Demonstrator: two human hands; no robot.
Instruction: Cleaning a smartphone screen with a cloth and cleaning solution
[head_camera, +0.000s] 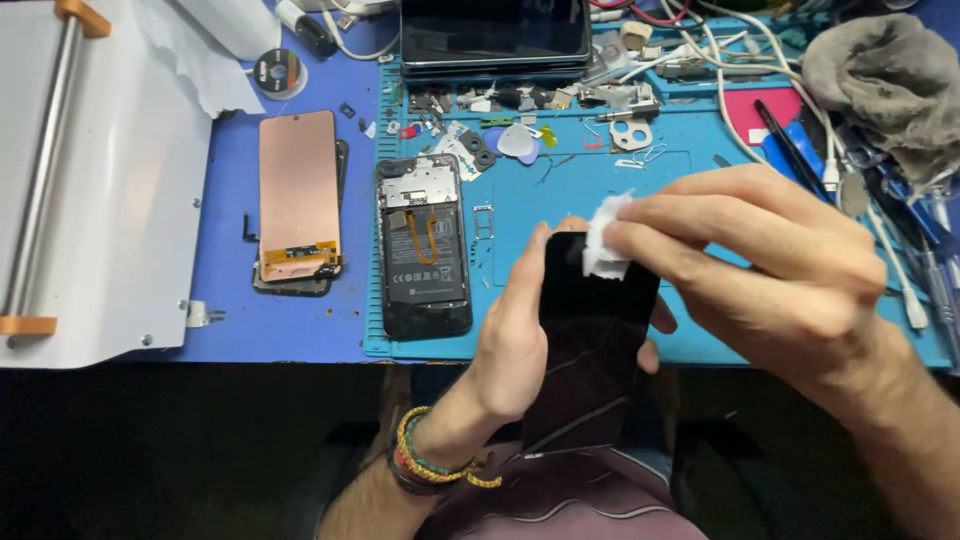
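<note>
My left hand (515, 335) grips a black phone screen panel (592, 350) upright over my lap, thumb along its left edge and fingertips showing at its right edge. My right hand (775, 265) pinches a small white wipe (603, 240) and presses it on the panel's top. An opened phone body (422, 245) with its battery and orange flex cable exposed lies on the blue work mat (580, 180), to the left of my hands. Further left, a copper-backed display (298, 195) lies face down on another dark panel.
A white machine with a metal roller (45, 170) takes up the left. Small parts, picks and screws litter the mat's back edge (520, 125). A dark tablet (495, 35) sits behind, with a grey rag (885, 80), cables and tools at the right.
</note>
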